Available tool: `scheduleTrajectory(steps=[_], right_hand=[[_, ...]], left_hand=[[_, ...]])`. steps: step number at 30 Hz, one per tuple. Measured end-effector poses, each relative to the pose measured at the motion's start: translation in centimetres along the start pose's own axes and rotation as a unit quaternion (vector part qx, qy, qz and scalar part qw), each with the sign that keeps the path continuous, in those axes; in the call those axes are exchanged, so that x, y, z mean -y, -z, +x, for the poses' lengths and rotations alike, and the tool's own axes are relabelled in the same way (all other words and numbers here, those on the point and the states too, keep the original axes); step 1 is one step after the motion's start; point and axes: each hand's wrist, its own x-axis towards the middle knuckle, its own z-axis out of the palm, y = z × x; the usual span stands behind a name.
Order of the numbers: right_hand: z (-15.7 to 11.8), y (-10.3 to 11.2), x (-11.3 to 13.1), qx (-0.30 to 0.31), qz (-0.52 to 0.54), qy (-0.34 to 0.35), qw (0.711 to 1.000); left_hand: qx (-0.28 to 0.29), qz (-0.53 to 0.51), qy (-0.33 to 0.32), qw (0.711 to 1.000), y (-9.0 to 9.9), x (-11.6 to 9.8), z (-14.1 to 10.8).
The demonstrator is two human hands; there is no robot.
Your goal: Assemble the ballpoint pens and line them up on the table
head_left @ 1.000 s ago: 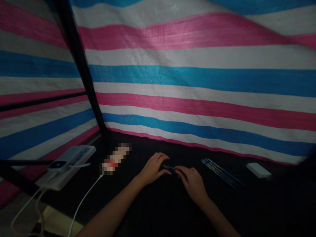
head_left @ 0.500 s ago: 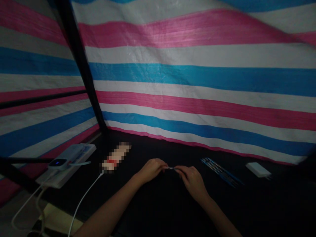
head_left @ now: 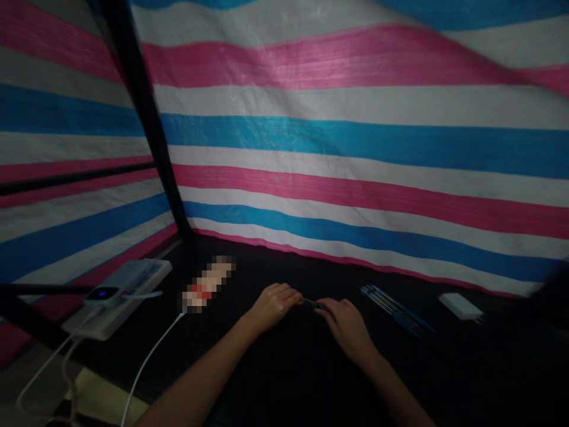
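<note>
My left hand (head_left: 274, 307) and my right hand (head_left: 344, 324) face each other over a dark cloth surface (head_left: 284, 379). Their fingertips pinch opposite ends of a short, thin dark rod (head_left: 310, 303), most of which is hidden by my fingers. To the right of my right hand lies a bundle of thin blue and silver rods (head_left: 395, 309). Left of my left hand is a long object (head_left: 207, 284), pixelated and impossible to identify.
A white box (head_left: 461, 306) lies at the far right. At the left, a white device with a blue light (head_left: 102, 294) rests on a pale flat box (head_left: 116, 299), with white cables (head_left: 151, 356) trailing down. A striped pink, white and blue tarp (head_left: 355, 178) on black poles forms the back walls.
My hands have closed in on the thin rod since the oldest frame, with the left fingers less spread. The rod stays between my hands, and the view has shifted only slightly.
</note>
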Motion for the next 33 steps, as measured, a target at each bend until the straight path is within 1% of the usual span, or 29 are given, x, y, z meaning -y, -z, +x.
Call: scheduleTrajectory(steps=[2, 4, 6, 10, 11, 13, 15, 18, 20, 22, 26, 29, 33], right_hand=[[-0.1, 0.1, -0.1, 0.025, -0.014, -0.017, 0.999], [-0.2, 0.2, -0.3, 0.065, 0.0, -0.039, 0.997], [-0.1, 0.3, -0.4, 0.081, 0.006, -0.043, 0.996], [0.0, 0.1, 0.8, 0.023, -0.024, 0.013, 0.999], [0.0, -0.1, 1.2, 0.023, -0.027, 0.025, 0.999], [0.0, -0.5, 1.6, 0.048, -0.035, 0.035, 0.998], [-0.2, -0.9, 1.4, 0.06, -0.055, 0.042, 0.996], [-0.4, -1.0, 0.3, 0.027, -0.088, 0.053, 0.994], [-0.3, -0.7, -0.2, 0.003, -0.096, 0.054, 0.994], [-0.2, -0.3, -0.2, -0.016, -0.1, 0.054, 0.993], [0.0, 0.3, 1.2, -0.045, -0.127, 0.042, 0.99], [-0.1, 0.5, 2.1, -0.05, -0.148, 0.028, 0.987], [-0.3, 0.6, 2.4, -0.044, -0.14, 0.017, 0.989]], left_hand=[[-0.005, 0.008, -0.008, 1.0, -0.1, 0.0, -0.1], [-0.005, 0.01, -0.019, 1.0, -0.3, 0.0, -0.1], [-0.003, 0.005, -0.024, 1.0, -0.7, -0.2, -0.1], [0.001, -0.011, -0.029, 1.0, -1.5, -0.8, 0.2], [0.007, -0.018, -0.031, 0.999, -1.5, -0.9, 0.3], [0.014, -0.038, -0.022, 0.999, -1.3, -1.2, 0.5], [0.008, -0.056, 0.002, 0.998, -0.8, -1.1, 0.7], [-0.009, -0.066, 0.03, 0.997, 0.2, -0.6, 0.8], [-0.011, -0.067, 0.05, 0.996, 0.8, -0.2, 0.7], [-0.009, -0.063, 0.069, 0.996, 1.0, 0.1, 0.6], [0.007, -0.039, 0.077, 0.996, 0.5, 0.3, 0.5], [0.021, -0.028, 0.077, 0.996, 0.2, 0.3, 0.5], [0.033, -0.033, 0.083, 0.995, 0.2, 0.3, 0.6]])
